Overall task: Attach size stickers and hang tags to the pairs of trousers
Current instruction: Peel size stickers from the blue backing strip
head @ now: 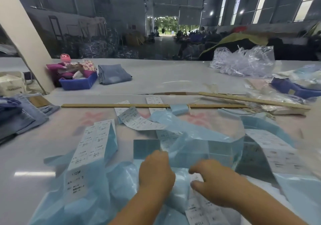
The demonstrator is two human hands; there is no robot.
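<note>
Long strips of white size stickers (pixel 94 142) on pale blue backing paper (pixel 205 148) lie tangled across the near table. My left hand (pixel 156 170) grips a fold of the blue backing in front of me. My right hand (pixel 215 184) pinches another sticker strip (pixel 199 205) between thumb and fingers, close beside the left. Folded denim trousers (pixel 20 118) are stacked at the left edge, and one more folded pair (pixel 112 74) lies farther back. The picture is blurred around the hands.
A long wooden ruler (pixel 139 105) crosses the table beyond the stickers, with a second stick (pixel 251 99) at the right. Blue trays stand at back left (pixel 78 83) and right (pixel 291 87). Clear plastic bags (pixel 243 61) pile at back right. A slanted pillar (pixel 26 38) rises left.
</note>
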